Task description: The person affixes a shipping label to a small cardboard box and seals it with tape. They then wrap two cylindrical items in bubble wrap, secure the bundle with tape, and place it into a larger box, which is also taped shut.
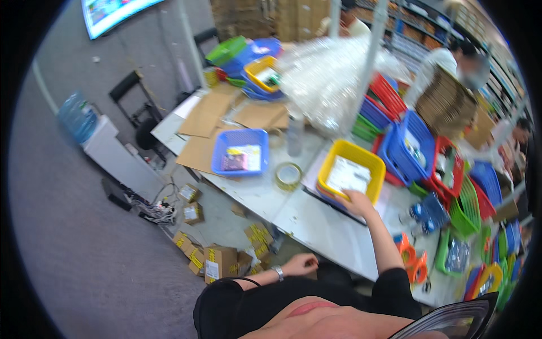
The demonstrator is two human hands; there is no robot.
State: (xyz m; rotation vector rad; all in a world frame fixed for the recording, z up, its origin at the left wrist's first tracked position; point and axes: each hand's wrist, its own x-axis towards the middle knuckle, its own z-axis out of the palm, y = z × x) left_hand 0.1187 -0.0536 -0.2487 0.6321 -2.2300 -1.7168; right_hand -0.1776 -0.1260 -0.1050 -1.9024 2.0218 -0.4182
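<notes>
My right hand (355, 203) grips the near rim of a yellow plastic basket (377, 169), its thumb and fingers at the edge. White paper slips (349, 176) lie inside, and other baskets are stacked beneath it. My left hand (302, 264) hangs low in front of my body, beside the table edge, with its fingers curled in and nothing visible in them. A roll of clear yellowish tape (288, 176) lies left of the yellow basket. Farther left, a blue basket (240, 136) holds a paper with yellow marks and a dark pinkish packet (234, 162).
Flattened cardboard (206, 116) and a large heap of bubble wrap (324, 79) cover the far table. Coloured baskets (409, 147) crowd the right side, near orange tape dispensers (415, 260). Small boxes (220, 264) lie on the floor. Other people (435, 65) work beyond; a metal post (370, 62) rises mid-table.
</notes>
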